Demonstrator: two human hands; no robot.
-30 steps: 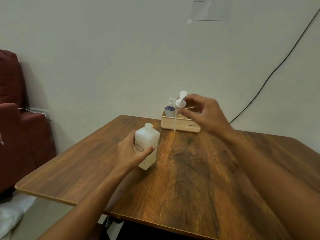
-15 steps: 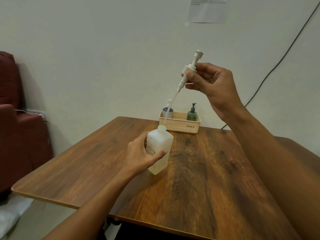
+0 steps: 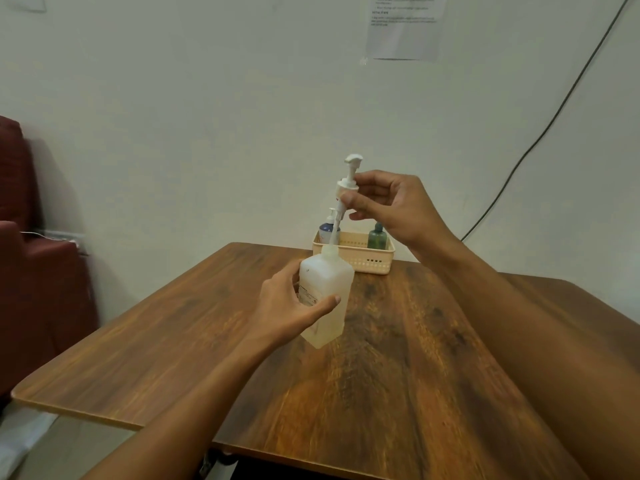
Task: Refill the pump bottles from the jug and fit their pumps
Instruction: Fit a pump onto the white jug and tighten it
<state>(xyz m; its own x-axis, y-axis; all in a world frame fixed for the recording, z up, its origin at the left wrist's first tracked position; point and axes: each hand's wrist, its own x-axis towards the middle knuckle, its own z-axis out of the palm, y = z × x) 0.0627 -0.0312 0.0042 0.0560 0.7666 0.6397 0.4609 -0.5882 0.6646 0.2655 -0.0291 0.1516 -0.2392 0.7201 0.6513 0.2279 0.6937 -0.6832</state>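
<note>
My left hand grips the white bottle standing on the table. My right hand pinches the pump; its tube enters the bottle's neck.

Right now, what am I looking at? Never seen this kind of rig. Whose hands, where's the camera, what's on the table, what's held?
There is no machine here: a person works with two bare hands. The single view comes from a wide-angle camera worn on their head, looking forward and down, so both forearms reach in from the bottom edge.

The left hand grips a white square bottle standing on the wooden table. The right hand pinches a white pump at its collar. The pump's thin tube runs down into the bottle's neck, but the collar sits well above it, so the pump is not yet fitted.

At the table's far edge, by the wall, stands a beige basket holding a blue pump bottle and a dark green bottle.
</note>
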